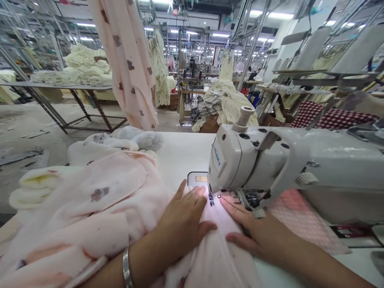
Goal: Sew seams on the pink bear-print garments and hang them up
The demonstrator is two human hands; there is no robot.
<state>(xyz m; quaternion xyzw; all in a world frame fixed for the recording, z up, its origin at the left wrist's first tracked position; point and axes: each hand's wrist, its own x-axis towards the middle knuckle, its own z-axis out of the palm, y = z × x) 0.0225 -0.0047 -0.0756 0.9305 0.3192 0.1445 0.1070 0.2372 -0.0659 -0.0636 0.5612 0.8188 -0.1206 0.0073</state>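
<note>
Pale pink fleece fabric with a bear print [216,248] runs under the presser foot [211,201] of a white sewing machine [231,156]. Left of the foot, my left hand [187,216] lies flat on the fabric, its fingers stretched toward the needle plate [198,179]. On the other side, my right hand [252,224] rests with fingers extended on the fabric, the fingertips close to the foot and partly beneath the machine head. Neither hand grips anything. A bulky pile of the same pink fleece [99,200] spreads over the table to the left of my left hand.
A pink checked cloth [303,220] lies under the machine arm. Beyond the white table [180,148], a long pink bear-print cloth [129,64] hangs down. A side table [60,85] carries cream garments, and thread cones [312,48] stand at the upper right.
</note>
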